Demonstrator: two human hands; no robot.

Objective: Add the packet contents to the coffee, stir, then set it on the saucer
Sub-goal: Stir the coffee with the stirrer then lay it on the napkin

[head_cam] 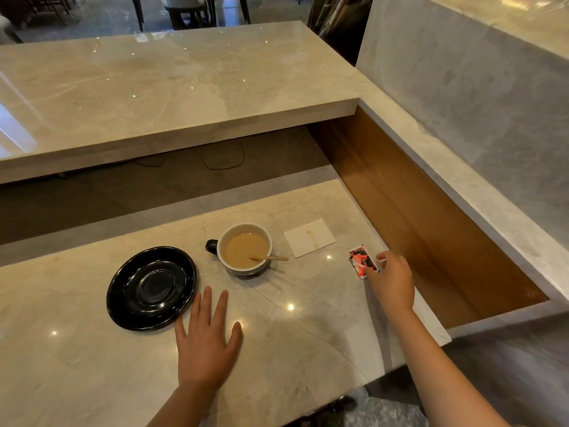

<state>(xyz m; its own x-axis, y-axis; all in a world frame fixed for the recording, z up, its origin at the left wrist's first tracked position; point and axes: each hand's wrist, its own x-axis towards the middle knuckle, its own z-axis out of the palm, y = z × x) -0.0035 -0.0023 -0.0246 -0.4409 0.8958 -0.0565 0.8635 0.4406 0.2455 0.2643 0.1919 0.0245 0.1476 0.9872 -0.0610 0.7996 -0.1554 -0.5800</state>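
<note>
A cup of milky coffee (244,249) stands on the marble counter, its dark handle pointing left, with a wooden stirrer (271,258) leaning in it. Left of the cup lies an empty black saucer (151,288). A red, black and white packet (363,261) lies near the counter's right edge. My right hand (391,280) rests on the packet's right side, fingers curled around it. My left hand (206,337) lies flat on the counter with fingers spread, just right of the saucer and in front of the cup, holding nothing.
A white napkin (309,238) with a small brown stain lies right of the cup. A raised marble shelf (172,97) overhangs the back. The counter ends at a wooden-lined drop (431,226) on the right.
</note>
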